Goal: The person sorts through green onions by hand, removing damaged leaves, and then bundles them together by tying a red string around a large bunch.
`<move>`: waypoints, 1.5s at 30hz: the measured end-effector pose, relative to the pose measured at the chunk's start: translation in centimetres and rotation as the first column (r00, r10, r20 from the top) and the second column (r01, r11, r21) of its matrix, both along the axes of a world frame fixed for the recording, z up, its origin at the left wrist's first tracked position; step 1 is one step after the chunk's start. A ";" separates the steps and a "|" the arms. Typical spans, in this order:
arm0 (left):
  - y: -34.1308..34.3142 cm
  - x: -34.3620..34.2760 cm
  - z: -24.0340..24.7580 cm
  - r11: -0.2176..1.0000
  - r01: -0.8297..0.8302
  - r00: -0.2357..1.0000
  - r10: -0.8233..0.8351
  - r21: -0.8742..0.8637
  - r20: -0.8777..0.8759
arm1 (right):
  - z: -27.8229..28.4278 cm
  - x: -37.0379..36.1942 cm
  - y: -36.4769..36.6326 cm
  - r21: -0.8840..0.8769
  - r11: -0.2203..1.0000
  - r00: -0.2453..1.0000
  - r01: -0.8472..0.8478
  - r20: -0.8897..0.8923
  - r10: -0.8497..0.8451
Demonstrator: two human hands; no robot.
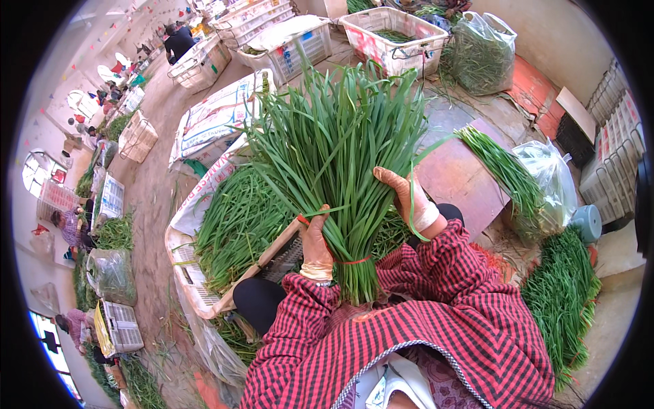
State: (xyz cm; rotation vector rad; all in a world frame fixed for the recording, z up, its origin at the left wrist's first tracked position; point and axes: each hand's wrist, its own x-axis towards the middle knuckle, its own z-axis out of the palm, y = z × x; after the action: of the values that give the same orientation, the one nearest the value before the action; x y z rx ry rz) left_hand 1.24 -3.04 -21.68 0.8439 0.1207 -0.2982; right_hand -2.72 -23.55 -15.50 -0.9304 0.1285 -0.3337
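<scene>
A large bunch of garlic chives stands upright in front of me, its leaves fanned out at the top. A thin red band circles its pale lower stems. My left hand is closed on the bunch's left side, thumb up, with a red strip by its fingers. From the right, my right hand clasps the leaves a little higher; its thumb shows and its other fingers are partly hidden. Both hands wear thin pale gloves. Loose chives fill a white crate on my left, with a wooden bar across it.
A flat board lies right, with a chive bundle on its edge. Banded chives are piled at lower right, near a blue stool. White crates and a stuffed plastic bag stand ahead. Other people work far left.
</scene>
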 end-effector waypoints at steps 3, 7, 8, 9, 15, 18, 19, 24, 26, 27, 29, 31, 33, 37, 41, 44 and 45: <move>-0.2 0.1 -0.4 0.998 0.018 1.000 -0.019 -0.057 -0.012 | -1.2 0.2 -1.0 0.052 0.998 1.000 -0.019 -0.019 0.020; 0.1 0.3 -1.3 1.000 0.007 1.000 -0.006 -0.028 0.022 | -1.5 0.2 -1.2 -0.021 0.999 0.995 -0.036 -0.098 0.034; 0.5 0.4 -1.5 1.000 -0.019 0.999 0.018 0.001 0.044 | -0.7 0.3 -1.5 -0.292 0.956 0.995 0.010 -0.089 -0.038; 0.3 0.3 -1.4 1.000 -0.021 0.998 0.019 0.021 0.057 | -0.7 0.4 -2.5 -0.259 0.960 0.986 0.110 -0.093 -0.138; 0.3 -0.4 0.6 0.989 -0.026 0.999 0.020 0.143 0.038 | 1.5 -0.3 -5.8 -0.500 0.601 0.782 0.623 0.385 -0.490; -0.2 -0.5 0.3 0.989 -0.007 0.999 0.000 0.147 0.050 | 5.8 -1.9 -1.9 -0.728 0.464 0.863 0.504 0.449 -0.232; -0.1 -0.5 0.2 0.990 0.004 0.998 -0.012 0.142 0.056 | 6.4 -1.7 -0.8 -0.816 0.398 0.904 0.419 0.417 -0.096; -0.7 -1.0 0.7 0.975 -0.005 0.994 -0.020 0.223 0.112 | 4.3 3.2 -2.0 -0.833 0.549 0.992 0.069 0.000 -0.125; -0.8 -1.5 1.8 0.968 0.002 0.994 -0.029 0.251 0.102 | 4.5 4.2 -2.7 -0.796 0.606 0.992 -0.017 -0.088 -0.088; -0.8 -1.4 1.6 0.968 0.004 0.994 -0.031 0.250 0.103 | 4.8 4.5 -2.7 -0.741 0.667 0.990 -0.074 -0.135 -0.040; -0.5 -1.2 1.0 0.970 0.007 0.994 -0.033 0.244 0.104 | 5.3 4.6 -2.7 -0.634 0.759 0.981 -0.147 -0.189 0.032; -0.5 -1.0 0.7 0.973 -0.005 0.994 -0.021 0.231 0.108 | 5.5 4.4 -2.7 -0.535 0.826 0.975 -0.178 -0.208 0.076; -0.5 -1.1 0.5 0.975 -0.014 0.993 -0.011 0.220 0.113 | 4.4 4.2 -3.5 -0.485 0.853 0.976 -0.194 -0.185 0.117; -0.6 -1.1 0.6 0.974 -0.045 0.992 0.018 0.223 0.123 | 3.2 3.6 -3.6 -0.427 0.894 0.984 -0.139 -0.164 0.074; 0.4 1.4 -1.5 0.944 -0.137 0.968 0.063 0.300 0.245 | 4.1 2.0 -3.4 -0.425 0.905 0.999 -0.026 -0.049 0.006; 0.4 4.0 -2.6 0.885 -0.314 0.932 0.219 0.344 0.288 | 6.2 -0.8 -3.0 -0.281 0.957 0.992 0.079 0.113 -0.049; 1.2 4.8 -3.0 0.857 -0.368 0.915 0.266 0.361 0.304 | 7.3 -1.7 -2.7 -0.182 0.973 0.974 0.143 0.199 -0.106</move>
State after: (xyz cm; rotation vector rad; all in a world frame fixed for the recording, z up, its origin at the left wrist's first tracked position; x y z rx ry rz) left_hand 6.08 -1.86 -24.64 1.2557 0.0929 0.1578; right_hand -4.38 -26.27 -8.22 -1.0819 -0.0207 -0.5574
